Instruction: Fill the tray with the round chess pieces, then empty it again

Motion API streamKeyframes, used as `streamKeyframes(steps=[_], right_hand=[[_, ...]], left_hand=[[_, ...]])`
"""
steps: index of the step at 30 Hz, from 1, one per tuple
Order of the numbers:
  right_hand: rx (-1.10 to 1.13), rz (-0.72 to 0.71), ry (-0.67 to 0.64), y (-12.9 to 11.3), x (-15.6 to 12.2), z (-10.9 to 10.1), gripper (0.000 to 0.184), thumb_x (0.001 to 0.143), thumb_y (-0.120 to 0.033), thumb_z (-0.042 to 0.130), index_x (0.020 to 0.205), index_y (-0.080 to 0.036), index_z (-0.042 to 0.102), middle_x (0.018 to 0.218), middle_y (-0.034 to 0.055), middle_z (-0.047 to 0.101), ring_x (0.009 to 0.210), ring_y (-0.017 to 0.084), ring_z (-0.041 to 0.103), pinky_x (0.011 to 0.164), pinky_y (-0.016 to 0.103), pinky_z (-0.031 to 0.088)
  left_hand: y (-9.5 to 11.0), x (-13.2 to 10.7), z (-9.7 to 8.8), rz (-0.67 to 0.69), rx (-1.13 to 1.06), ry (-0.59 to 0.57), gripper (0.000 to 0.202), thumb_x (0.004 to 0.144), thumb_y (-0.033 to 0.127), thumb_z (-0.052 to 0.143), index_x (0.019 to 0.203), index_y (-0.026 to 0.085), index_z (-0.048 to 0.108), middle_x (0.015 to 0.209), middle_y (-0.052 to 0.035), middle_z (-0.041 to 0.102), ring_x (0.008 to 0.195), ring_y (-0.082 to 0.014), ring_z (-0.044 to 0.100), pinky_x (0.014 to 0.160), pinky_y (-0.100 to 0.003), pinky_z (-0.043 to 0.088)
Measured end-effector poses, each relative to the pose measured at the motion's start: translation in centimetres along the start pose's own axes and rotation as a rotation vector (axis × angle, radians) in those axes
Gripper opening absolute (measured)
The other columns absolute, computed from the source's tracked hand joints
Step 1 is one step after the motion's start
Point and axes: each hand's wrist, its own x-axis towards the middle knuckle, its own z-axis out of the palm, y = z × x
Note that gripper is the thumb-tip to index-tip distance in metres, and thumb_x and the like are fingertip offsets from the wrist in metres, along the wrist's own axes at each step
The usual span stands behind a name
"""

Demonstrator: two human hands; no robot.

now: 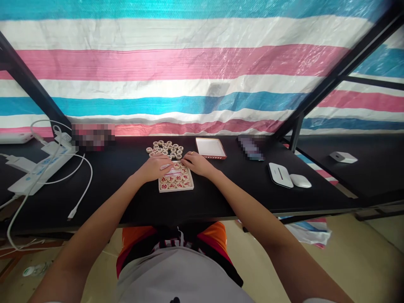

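A shallow white box [176, 190] holds rows of round xiangqi pieces [179, 178] with red characters, and a pale strip with pink marks lies among them. My left hand [155, 167] reaches over the box's far left side, its fingers and thumb drawn toward each other. At the far right corner, my right hand [199, 163] has bent fingers close to the pieces, a ring on one finger. What either set of fingertips grips is too small to make out. Just beyond both hands lies a loose pile of dark-marked xiangqi pieces [169, 147].
A box lid [211, 148] lies inner side up behind my right hand. Farther right are a blurred phone-like object [251, 148], a white flat device [280, 175] and a white mouse [300, 181]. A power strip [41, 168] with white cables occupies the left. Striped sheeting [176, 63] hangs behind the black table [139, 206].
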Motion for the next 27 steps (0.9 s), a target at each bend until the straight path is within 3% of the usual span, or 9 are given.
streamKeyframes(steps=[4,12,21,27], right_hand=[[-0.010,-0.007,-0.007,-0.08,-0.04,-0.07,0.026,0.095,-0.027,0.045,0.090,-0.016,0.068,0.090,0.0089,0.064,0.086,0.019,0.057,0.085,0.032,0.044],[0.028,-0.010,-0.008,-0.03,0.01,-0.11,0.025,0.094,-0.027,0.047,0.094,-0.016,0.069,0.093,0.0095,0.065,0.090,0.020,0.059,0.087,0.033,0.046],[0.057,0.013,-0.009,0.19,-0.09,-0.06,0.025,0.093,-0.028,0.048,0.096,-0.017,0.070,0.096,0.0093,0.065,0.089,0.019,0.059,0.087,0.034,0.046],[0.058,0.019,-0.012,0.00,-0.04,-0.21,0.024,0.093,-0.026,0.049,0.096,-0.015,0.070,0.096,0.0097,0.065,0.091,0.020,0.060,0.088,0.033,0.046]], left_hand=[[0.74,0.43,0.43,0.049,0.052,-0.028,0.030,0.093,0.036,0.045,0.103,0.022,0.070,0.105,-0.0041,0.070,0.100,-0.0208,0.057,0.096,-0.036,0.039],[0.58,0.39,0.51,0.023,0.132,-0.036,0.032,0.092,0.034,0.044,0.086,0.020,0.072,0.091,-0.0056,0.069,0.091,-0.0206,0.057,0.089,-0.035,0.042],[0.29,0.40,0.83,0.021,0.040,-0.060,0.025,0.090,0.032,0.048,0.082,0.020,0.068,0.091,-0.0042,0.071,0.088,-0.0200,0.059,0.093,-0.037,0.041],[0.35,0.49,0.83,-0.016,0.031,-0.079,0.015,0.085,0.027,0.054,0.080,0.019,0.066,0.085,-0.0032,0.070,0.086,-0.0204,0.058,0.087,-0.035,0.043]])
